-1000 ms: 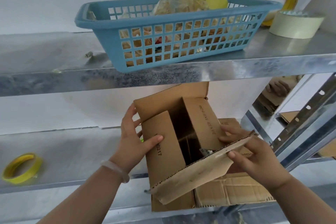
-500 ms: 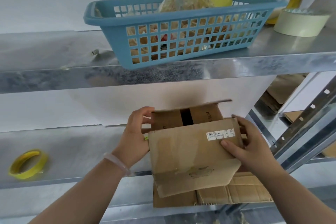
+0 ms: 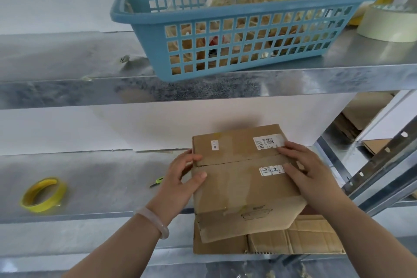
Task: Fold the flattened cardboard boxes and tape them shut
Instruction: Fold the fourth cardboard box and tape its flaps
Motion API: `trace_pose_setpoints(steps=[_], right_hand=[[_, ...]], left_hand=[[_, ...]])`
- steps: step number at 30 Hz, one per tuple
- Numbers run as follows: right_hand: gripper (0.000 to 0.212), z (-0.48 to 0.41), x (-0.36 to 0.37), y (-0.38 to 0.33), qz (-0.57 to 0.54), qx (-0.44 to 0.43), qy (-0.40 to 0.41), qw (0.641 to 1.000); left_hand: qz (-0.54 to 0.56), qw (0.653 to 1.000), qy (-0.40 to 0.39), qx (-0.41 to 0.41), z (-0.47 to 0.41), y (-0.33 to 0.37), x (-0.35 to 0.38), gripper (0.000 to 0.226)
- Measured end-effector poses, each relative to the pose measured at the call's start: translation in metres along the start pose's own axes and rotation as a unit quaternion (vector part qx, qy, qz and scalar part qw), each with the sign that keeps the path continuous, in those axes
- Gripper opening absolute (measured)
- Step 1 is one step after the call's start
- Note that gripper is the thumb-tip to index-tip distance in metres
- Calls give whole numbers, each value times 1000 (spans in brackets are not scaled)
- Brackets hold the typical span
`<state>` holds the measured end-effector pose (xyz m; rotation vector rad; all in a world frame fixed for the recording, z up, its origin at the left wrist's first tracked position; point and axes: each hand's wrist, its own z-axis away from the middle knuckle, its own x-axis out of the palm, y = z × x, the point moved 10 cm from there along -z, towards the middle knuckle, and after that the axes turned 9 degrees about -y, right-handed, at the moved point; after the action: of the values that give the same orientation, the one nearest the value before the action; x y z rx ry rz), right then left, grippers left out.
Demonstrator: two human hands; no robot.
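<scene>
Two top flaps of the brown cardboard box (image 3: 237, 178) are held closed, seam to seam, on the grey metal shelf (image 3: 101, 176). Its nine o'clock edge is gripped by the left hand (image 3: 182, 176), thumb on top; the flaps are pressed flat by straight fingers of the right hand (image 3: 309, 171). Folding is judged done; taping is called for, so one hand must be freed for the yellow ring-shaped tape roll (image 3: 42, 195), well apart at nine o'clock. Headroom is capped at twelve o'clock by the upper metal shelf (image 3: 67, 92).
</scene>
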<state>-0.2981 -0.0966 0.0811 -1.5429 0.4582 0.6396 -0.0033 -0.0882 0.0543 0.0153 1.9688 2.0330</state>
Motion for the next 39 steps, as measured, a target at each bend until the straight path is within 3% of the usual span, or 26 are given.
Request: trace_pose_setpoints(steps=[4,10,23,30,39], right_hand=[[53,0,11,7,-22,56,-58,997],[53,19,6,-42,-66,20,2,998],[57,-16,209,-201,-144,-21,-64,987],[57,-35,295,-217,-167,37,-83,982],[57,-51,294,-200,-98,65,-44,992]], left_hand=[[64,998,11,-6,3,0,4,31],[79,992,85,47,30,20,-34,34],[7,979,200,38,125,19,-294,28],[11,986,164,-6,113,-33,-357,29],[33,994,99,-26,68,-78,-352,29]])
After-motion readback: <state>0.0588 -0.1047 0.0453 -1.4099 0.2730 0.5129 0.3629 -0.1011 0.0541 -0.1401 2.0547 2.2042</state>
